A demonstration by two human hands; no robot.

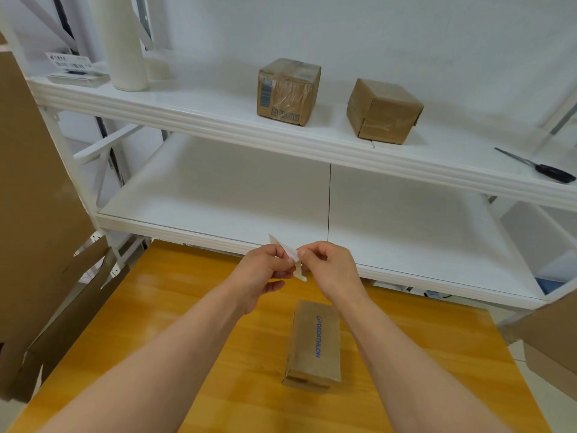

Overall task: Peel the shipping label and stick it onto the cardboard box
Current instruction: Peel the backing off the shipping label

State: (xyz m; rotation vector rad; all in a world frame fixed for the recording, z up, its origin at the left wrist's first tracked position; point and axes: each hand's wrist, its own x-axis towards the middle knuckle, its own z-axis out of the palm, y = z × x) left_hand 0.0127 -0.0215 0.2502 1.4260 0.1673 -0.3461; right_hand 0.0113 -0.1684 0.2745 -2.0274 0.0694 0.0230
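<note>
A long brown cardboard box (313, 343) with blue lettering lies on the yellow wooden table (175, 332), just below and in front of my hands. Both hands are raised above the table's far end and pinch a small white shipping label (288, 250) between them. My left hand (265, 271) holds it from the left with curled fingers. My right hand (327, 267) pinches its right side, where a strip hangs down. The label is seen edge-on, so its printed face is hidden.
A white metal shelf unit (281, 145) stands behind the table. Two brown boxes (287, 90) (382, 110), black-handled scissors (543, 170), a white roll (126, 42) and a stack of labels (76, 70) sit on its upper shelf. Flat cardboard (40, 214) leans at the left.
</note>
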